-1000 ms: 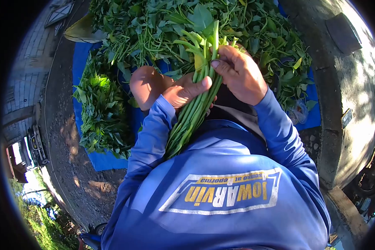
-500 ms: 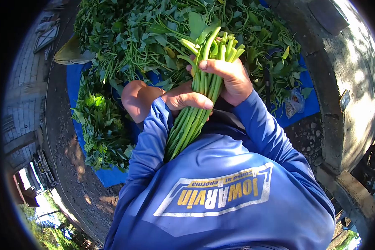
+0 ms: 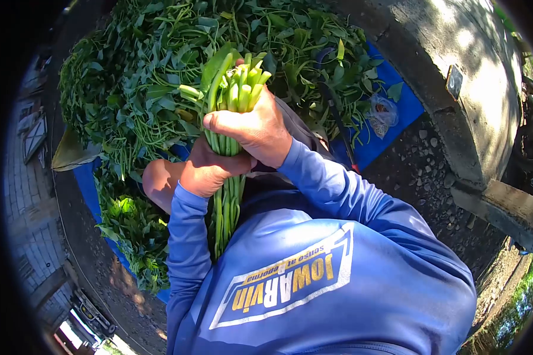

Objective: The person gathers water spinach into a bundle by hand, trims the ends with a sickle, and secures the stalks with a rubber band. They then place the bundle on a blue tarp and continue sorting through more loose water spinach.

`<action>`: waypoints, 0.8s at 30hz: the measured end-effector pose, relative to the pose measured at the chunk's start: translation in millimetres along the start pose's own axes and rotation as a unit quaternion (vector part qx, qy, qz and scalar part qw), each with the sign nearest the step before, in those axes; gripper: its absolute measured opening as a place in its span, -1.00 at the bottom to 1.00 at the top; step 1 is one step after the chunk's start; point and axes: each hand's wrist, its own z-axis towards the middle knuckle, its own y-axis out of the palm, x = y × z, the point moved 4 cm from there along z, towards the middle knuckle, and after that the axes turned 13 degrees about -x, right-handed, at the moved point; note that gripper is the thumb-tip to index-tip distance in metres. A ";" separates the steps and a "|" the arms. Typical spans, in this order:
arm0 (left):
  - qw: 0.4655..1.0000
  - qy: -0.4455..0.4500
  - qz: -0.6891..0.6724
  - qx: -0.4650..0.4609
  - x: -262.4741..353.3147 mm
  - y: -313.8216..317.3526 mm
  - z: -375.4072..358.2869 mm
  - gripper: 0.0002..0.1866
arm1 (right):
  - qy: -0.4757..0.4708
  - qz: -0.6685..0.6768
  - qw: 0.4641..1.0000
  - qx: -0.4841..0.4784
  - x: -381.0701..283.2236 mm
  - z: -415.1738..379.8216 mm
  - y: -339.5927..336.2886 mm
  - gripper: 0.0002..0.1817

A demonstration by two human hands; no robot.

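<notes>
A bundle of long green stems, like water spinach (image 3: 226, 192), stands before my chest with its cut ends upward. My left hand (image 3: 210, 168) is wrapped round the middle of the bundle. Higher up, just below the cut ends, my right hand (image 3: 251, 125) closes on the same stems, thumb across the front. The two hands touch each other. A few stems and a broad leaf (image 3: 214, 68) stick out at the top left. The lower end runs down against my blue shirt, where its tips are hidden.
A large heap of leafy greens (image 3: 142, 77) covers much of the blue tarp (image 3: 405, 100). Another leafy pile (image 3: 133, 234) lies at the left. On the right are a clear plastic bag (image 3: 382, 116), a thin dark rod (image 3: 339, 124) and a concrete ledge (image 3: 479, 130).
The bundle has become more upright and shifted left in view. My right hand has slid down closer to my left, its thumb now further across the stems. The whole view has turned.
</notes>
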 end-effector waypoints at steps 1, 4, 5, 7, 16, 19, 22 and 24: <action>1.000 -0.009 0.012 0.011 -0.4 -2.4 0.2 -0.66 | 0.038 -0.110 0.992 -0.053 -6.4 1.3 -9.5 0.01; 0.998 0.020 0.042 -0.033 -11.4 -13.0 -0.2 -0.74 | 0.055 -0.038 0.990 -0.124 -17.0 -16.2 -40.0 -0.03; 0.999 -0.019 -0.031 -0.003 -8.3 -10.4 -3.7 -0.74 | 0.062 -0.014 0.995 -0.079 -10.5 -25.4 -76.2 -0.05; 0.998 -0.002 -0.061 -0.011 -7.8 -15.3 -4.2 -0.73 | 0.172 -0.041 0.977 0.118 -2.5 -50.0 -165.6 -0.29; 0.954 0.019 -0.285 -0.088 -2.2 -50.4 18.3 -0.41 | 0.076 -0.344 0.888 0.295 58.0 -76.7 -236.5 -0.68; 0.960 0.014 -0.266 -0.088 -7.3 -54.3 31.1 -0.55 | 0.165 -0.074 0.981 0.067 4.1 -18.5 -99.3 -0.64; 0.964 -0.063 -0.257 -0.027 -18.7 -58.4 32.4 -0.63 | 0.162 -0.077 0.984 0.018 5.4 12.5 -63.8 -0.64; 0.962 -0.033 -0.270 0.014 -22.6 -63.0 32.0 -0.61 | 0.157 -0.024 0.987 0.010 12.4 20.1 -62.7 -0.65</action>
